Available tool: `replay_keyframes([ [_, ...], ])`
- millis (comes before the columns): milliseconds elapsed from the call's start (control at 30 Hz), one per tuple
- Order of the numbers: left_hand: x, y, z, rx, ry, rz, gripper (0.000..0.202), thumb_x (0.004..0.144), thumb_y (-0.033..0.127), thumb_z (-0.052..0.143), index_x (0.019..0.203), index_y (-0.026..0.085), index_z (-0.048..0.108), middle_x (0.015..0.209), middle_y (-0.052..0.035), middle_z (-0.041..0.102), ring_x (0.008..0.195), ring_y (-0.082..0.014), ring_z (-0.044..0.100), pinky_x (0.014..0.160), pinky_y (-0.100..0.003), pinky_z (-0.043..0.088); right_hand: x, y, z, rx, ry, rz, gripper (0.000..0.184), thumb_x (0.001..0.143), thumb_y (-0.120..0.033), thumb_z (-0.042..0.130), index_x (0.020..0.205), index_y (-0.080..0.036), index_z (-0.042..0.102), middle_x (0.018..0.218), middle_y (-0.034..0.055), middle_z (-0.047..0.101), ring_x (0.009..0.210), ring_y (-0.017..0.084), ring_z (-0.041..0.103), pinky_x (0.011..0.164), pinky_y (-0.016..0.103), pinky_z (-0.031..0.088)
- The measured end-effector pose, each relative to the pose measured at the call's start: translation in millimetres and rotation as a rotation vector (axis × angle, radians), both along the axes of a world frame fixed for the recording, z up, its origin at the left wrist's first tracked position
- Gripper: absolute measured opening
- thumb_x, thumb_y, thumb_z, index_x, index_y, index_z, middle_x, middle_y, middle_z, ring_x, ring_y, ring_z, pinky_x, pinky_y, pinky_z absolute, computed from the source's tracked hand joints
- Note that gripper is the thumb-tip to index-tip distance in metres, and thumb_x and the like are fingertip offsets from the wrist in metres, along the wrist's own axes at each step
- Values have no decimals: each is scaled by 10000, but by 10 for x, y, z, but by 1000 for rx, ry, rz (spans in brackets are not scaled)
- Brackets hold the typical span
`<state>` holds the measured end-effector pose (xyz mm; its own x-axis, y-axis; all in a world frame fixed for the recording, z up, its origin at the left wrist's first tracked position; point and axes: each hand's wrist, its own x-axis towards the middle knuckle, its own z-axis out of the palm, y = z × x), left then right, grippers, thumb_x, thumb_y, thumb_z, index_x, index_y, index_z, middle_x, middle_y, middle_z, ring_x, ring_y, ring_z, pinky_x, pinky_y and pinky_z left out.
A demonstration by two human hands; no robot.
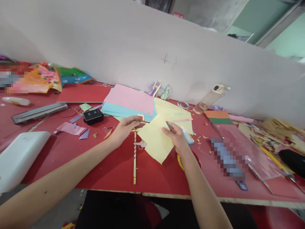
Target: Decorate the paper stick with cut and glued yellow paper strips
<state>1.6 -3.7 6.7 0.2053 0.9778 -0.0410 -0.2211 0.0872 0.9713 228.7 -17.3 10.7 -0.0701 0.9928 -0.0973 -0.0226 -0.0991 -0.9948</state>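
Note:
My right hand (176, 135) grips a pale yellow sheet of paper (158, 140) at its right edge, thumb on top. The sheet is tilted above the red table, with uneven edges. Beside its left corner, my left hand (125, 129) is closed, thumb against fingers, on a small pale yellow paper strip (141, 116). Below the left hand lies a striped pencil (134, 159), its upper end near the fingers. A small whitish nozzle-like piece (140, 144) shows by the sheet's left edge. A white glue bottle (188, 136) lies just beyond my right hand, and a yellow ring-shaped roll (180, 161) is partly under my right wrist.
Pink paper (133, 98), blue paper (116, 109) and more yellow paper (173, 109) lie at the back. A clear bottle (211, 98) leans by the wall. A black box (93, 116), white power bank (22, 159) and paper scraps lie left; a clear folder (250, 149) lies right.

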Motion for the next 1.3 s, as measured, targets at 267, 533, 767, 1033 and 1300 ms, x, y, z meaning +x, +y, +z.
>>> replay_keyframes([
  [267,-11,-23,78,157,-27,18,341,808,247,642,1136,173,581,1140,-93,657,924,-204,668,844,-340,491,-47,-55,25,-42,28,92,431,724,-380,741,1108,-248,598,962,23,734,785,227,708,693,349,566],
  [533,9,-58,87,181,24,-20,377,822,323,653,1162,190,559,1180,-89,617,968,-215,649,828,-331,499,-66,-133,70,-97,-107,213,336,753,-441,709,1006,-225,656,941,14,714,795,204,689,668,309,543],
  [767,32,-141,81,212,30,-115,355,919,376,512,1236,220,557,1256,-73,600,1116,-224,568,884,-307,460,-149,-133,70,-54,-75,211,251,796,-457,671,920,-238,668,923,3,679,844,184,648,711,278,503],
  [1033,80,-162,4,230,27,-210,408,900,374,544,1283,242,505,1138,-77,649,934,-205,637,739,-287,512,-167,-168,68,-8,-71,275,208,797,-425,681,797,-218,660,840,-18,649,729,133,605,634,228,456],
  [1300,49,-142,-36,460,284,-155,385,914,319,520,1290,237,499,1172,-81,637,1094,-204,600,845,-291,506,-159,-167,56,-127,1,287,276,799,-461,671,924,-219,711,820,15,709,713,161,661,627,249,492],
])
